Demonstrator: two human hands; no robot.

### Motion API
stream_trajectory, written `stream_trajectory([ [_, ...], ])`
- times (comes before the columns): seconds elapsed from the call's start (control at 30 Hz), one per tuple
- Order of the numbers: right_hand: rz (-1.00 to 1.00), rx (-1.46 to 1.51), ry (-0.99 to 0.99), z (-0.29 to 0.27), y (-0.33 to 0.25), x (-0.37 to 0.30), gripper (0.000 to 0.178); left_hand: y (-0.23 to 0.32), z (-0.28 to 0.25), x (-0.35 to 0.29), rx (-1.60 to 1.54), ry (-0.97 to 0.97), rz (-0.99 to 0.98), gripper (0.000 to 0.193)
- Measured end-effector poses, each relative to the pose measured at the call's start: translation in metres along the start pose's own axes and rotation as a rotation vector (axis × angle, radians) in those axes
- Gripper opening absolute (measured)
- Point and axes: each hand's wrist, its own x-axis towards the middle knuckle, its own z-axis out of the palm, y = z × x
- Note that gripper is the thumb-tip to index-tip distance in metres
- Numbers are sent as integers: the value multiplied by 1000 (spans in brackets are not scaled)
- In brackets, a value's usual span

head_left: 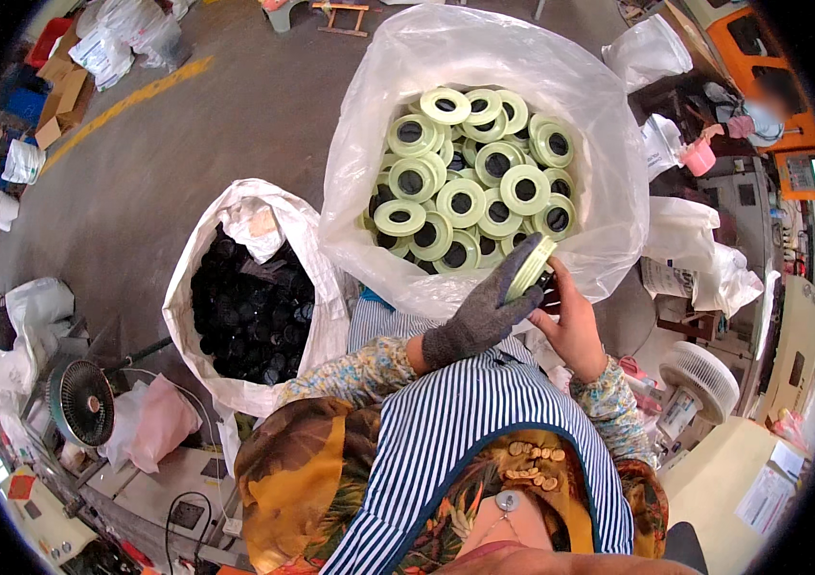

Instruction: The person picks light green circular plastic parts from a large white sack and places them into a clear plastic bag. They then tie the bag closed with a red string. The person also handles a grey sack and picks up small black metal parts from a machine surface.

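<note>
My left hand (482, 311), in a dark grey glove, grips a pale green plastic ring (532, 268) tilted on edge, its ridged side facing up. My bare right hand (575, 331) closes in from the other side. Its fingers and thumb are on a black round piece (548, 282) at the ring's face, mostly hidden by the fingers. Just beyond stands a large clear plastic bag (369, 182) holding many pale green rings (525, 190) with black centres. To the left, a white woven sack (331, 316) holds a heap of black round pieces (252, 311).
Crumpled white plastic (256, 230) lies on the black pieces. A dark fan (80, 402) stands at the left, a white fan (700, 377) at the right. Another person's hand (740, 126) shows by the orange machine (795, 139), near a pink container (699, 155).
</note>
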Motion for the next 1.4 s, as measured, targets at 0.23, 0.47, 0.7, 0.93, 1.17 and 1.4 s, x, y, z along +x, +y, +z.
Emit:
stream_trajectory([
  [0.23, -292, -507, 34, -4, 5, -7, 84, -6, 1, 5, -374, -100, -204, 66],
  [0.47, -545, -837, -12, -18, 1, 1, 76, -24, -15, 11, 36, -242, 128, 60],
  [0.7, -428, -690, 16, -13, 3, 9, 71, -34, -24, 15, 439, -177, 426, 48],
  [0.93, 239, 626, 19, 11, 7, 11, 51, -6, -5, 21, -24, -121, -26, 47],
  [1.17, 309, 1562, 8, 12, 33, -19, 43, -75, -58, 8, 564, -290, 77, 63],
  [1.4, 240, 1241, 101, 14, 57, -20, 53, -30, 14, 35, 335, -430, 163, 84],
])
